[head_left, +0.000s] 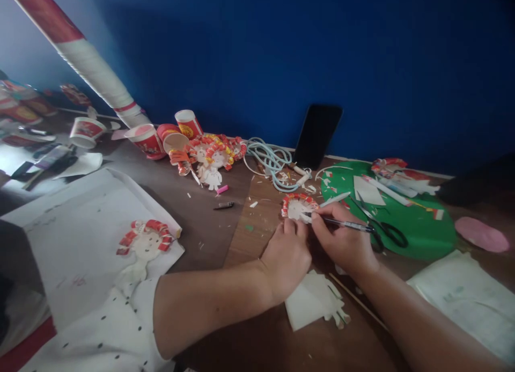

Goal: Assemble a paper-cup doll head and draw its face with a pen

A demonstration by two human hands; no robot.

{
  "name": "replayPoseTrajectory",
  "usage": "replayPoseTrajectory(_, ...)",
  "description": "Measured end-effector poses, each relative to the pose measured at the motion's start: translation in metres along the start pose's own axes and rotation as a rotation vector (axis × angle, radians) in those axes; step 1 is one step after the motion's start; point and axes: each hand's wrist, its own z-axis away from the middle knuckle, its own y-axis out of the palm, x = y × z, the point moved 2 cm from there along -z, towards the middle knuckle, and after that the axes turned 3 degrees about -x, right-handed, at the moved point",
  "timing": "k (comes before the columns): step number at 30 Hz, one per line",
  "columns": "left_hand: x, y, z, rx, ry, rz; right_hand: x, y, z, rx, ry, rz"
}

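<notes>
A small white paper cut-out fringed with red-and-white curls [298, 208] lies on the brown wooden table [245, 243]. The person's left hand [286, 259] rests at its lower edge, fingers bent; whether they pinch it cannot be told. The right hand [345, 242] grasps a slim black pen [348, 224], tip at the cut-out. Near it, black-handled scissors [381, 225] lie partly over a round green sheet [430, 235]; behind, a pale-blue coiled cable [271, 156] sits beside a black phone [319, 136].
</notes>
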Motion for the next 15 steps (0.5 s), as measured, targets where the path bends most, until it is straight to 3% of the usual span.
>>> replayPoseTrajectory(10,0.0018,-0.0029,-0.0015,0.068,0.038,0.002,0.0054,-0.0014,0.0067,0.051,-0.114,0.080)
replayPoseTrajectory(15,0.0013,-0.0025,-0.0012,0.051,0.039,-0.013,0.0053,-0.0010,0.0061,0.070,-0.094,0.072)
